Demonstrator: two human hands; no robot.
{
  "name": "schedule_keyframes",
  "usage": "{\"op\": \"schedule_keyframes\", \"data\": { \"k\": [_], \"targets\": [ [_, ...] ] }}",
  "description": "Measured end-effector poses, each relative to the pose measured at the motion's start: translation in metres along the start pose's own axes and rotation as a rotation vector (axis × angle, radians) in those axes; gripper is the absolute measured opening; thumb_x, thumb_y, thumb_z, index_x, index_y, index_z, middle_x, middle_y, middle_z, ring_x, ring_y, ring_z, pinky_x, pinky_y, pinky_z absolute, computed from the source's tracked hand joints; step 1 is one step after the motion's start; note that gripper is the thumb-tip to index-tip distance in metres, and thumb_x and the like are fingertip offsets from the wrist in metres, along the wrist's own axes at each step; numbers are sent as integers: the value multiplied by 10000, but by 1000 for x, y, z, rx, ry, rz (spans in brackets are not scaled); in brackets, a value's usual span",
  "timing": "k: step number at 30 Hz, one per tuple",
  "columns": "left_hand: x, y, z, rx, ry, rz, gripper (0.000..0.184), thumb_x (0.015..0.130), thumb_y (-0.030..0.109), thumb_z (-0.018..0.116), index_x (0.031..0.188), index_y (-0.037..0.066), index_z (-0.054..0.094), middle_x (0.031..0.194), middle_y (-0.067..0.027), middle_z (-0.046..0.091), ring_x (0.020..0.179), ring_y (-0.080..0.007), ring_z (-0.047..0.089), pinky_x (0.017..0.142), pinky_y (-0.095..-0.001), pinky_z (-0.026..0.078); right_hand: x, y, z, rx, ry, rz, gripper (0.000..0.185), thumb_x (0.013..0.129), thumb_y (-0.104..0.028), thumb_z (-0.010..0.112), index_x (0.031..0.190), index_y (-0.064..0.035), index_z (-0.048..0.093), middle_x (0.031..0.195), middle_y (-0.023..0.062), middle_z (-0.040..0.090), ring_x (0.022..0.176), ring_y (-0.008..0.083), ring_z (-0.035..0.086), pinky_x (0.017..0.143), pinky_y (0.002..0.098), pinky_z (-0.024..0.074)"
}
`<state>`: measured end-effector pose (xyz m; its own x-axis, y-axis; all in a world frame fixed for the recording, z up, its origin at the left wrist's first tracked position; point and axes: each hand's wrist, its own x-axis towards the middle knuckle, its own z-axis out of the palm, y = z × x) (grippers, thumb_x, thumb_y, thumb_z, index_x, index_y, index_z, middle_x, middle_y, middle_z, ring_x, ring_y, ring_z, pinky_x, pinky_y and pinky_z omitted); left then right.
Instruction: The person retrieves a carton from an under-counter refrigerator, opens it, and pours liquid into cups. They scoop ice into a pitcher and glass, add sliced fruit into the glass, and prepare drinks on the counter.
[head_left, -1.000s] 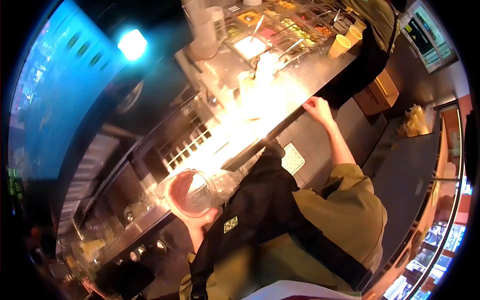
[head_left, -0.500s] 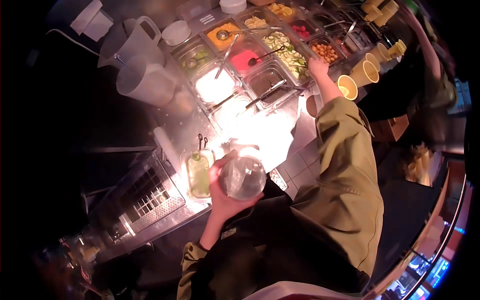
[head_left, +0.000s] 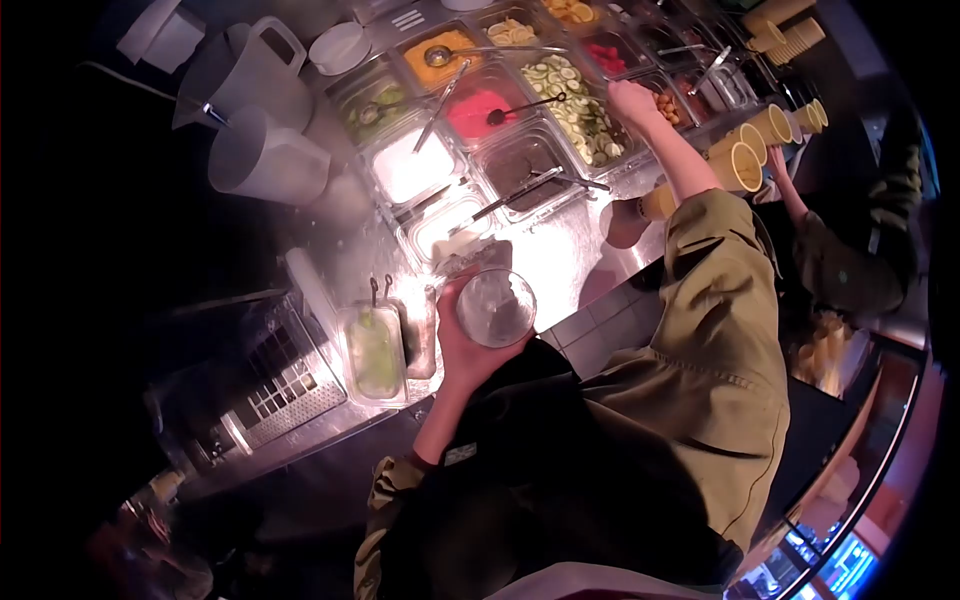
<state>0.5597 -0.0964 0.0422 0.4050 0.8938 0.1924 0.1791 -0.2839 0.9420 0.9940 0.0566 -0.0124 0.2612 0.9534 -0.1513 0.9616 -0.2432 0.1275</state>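
My left hand (head_left: 465,345) is wrapped round a clear, round cup (head_left: 497,308), seen from above, over the counter's front edge. Out over the food tubs, my right hand (head_left: 632,104) is closed, its fingertips hidden. It hovers at the right edge of a tub of green-and-white slices (head_left: 572,105). Just beside that hand is a tub of round brown-orange pieces (head_left: 667,103), partly covered by it. I cannot make out what its fingers hold, if anything.
Several yellow cups (head_left: 743,165) line the right edge, where another person's arm (head_left: 790,190) reaches in. Tongs (head_left: 520,197) and ladles rest across tubs. Two clear pitchers (head_left: 262,160) stand left. A tub of pale green liquid (head_left: 373,355) sits near a metal drain grate (head_left: 285,390).
My right hand has moved up a little along the tub of slices. The left hand and cup have risen slightly. Another person's arm now reaches towards the yellow cups.
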Motion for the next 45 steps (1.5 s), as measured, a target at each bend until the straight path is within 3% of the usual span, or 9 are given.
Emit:
{"op": "schedule_keyframes", "data": {
  "k": [5, 10, 13, 19, 24, 30, 39, 43, 45],
  "targets": [
    [5, 3, 3, 1, 4, -91, 980, 499, 199, 873, 1262, 25, 283, 1253, -172, 444, 1188, -292, 440, 1020, -402, 346, 26, -12, 42, -264, 187, -303, 193, 771, -102, 494, 899, -10, 605, 787, 181, 639, 733, 316, 651, 633, 383, 532],
    [4, 6, 3, -16, 16, -120, 975, 498, 202, 873, 1260, 27, 291, 1258, -171, 437, 1188, -285, 437, 1024, -402, 342, 26, -22, 39, -292, 138, -316, 171, 759, -93, 493, 734, -71, 661, 796, 149, 649, 734, 270, 655, 626, 355, 526],
    [5, 6, 4, -11, 10, -108, 977, 497, 201, 874, 1261, 27, 290, 1259, -169, 433, 1184, -281, 439, 1024, -402, 341, 18, -15, 22, -177, 98, -295, 153, 739, -117, 526, 749, -44, 661, 799, 171, 649, 754, 297, 651, 657, 391, 525],
    [4, -1, 5, -11, 28, -55, 950, 497, 209, 879, 1231, 35, 301, 1240, -173, 456, 1162, -284, 461, 996, -395, 363, 5, 11, 1, 167, 207, 4, 180, 708, -148, 566, 795, -23, 662, 800, 212, 641, 817, 366, 631, 748, 467, 502],
    [4, 4, 5, 36, 31, -26, 957, 488, 202, 879, 1216, 45, 278, 1231, -180, 445, 1160, -278, 454, 995, -399, 356, 0, 2, -4, 91, 99, 112, 192, 729, -145, 562, 818, -2, 654, 841, 227, 642, 831, 360, 638, 744, 455, 512],
    [2, 0, 4, 28, 19, -82, 957, 486, 184, 876, 1229, 39, 290, 1252, -174, 442, 1154, -274, 465, 986, -390, 373, 15, -26, 42, -63, 88, -122, 152, 724, -86, 545, 833, -28, 633, 881, 180, 647, 815, 319, 649, 706, 404, 531],
    [3, 2, 5, -34, 26, -136, 968, 481, 185, 877, 1245, 33, 302, 1261, -173, 438, 1149, -264, 472, 994, -386, 375, 15, -38, 46, -233, 133, -201, 167, 736, -84, 534, 845, 17, 611, 856, 183, 643, 784, 295, 657, 652, 371, 540],
    [3, 2, 4, -37, 27, -146, 974, 473, 194, 881, 1239, 23, 306, 1259, -173, 442, 1153, -263, 471, 993, -387, 377, 7, -40, 29, -115, 94, -250, 175, 741, -100, 523, 834, 11, 622, 849, 206, 640, 777, 309, 654, 658, 389, 536],
    [4, 4, 3, -38, 21, -154, 975, 470, 199, 883, 1236, 19, 308, 1258, -174, 444, 1153, -264, 472, 993, -387, 377, 8, -27, 28, 11, 134, -156, 175, 719, -116, 541, 811, 1, 632, 816, 224, 635, 764, 347, 643, 684, 426, 524]
  ]
}}
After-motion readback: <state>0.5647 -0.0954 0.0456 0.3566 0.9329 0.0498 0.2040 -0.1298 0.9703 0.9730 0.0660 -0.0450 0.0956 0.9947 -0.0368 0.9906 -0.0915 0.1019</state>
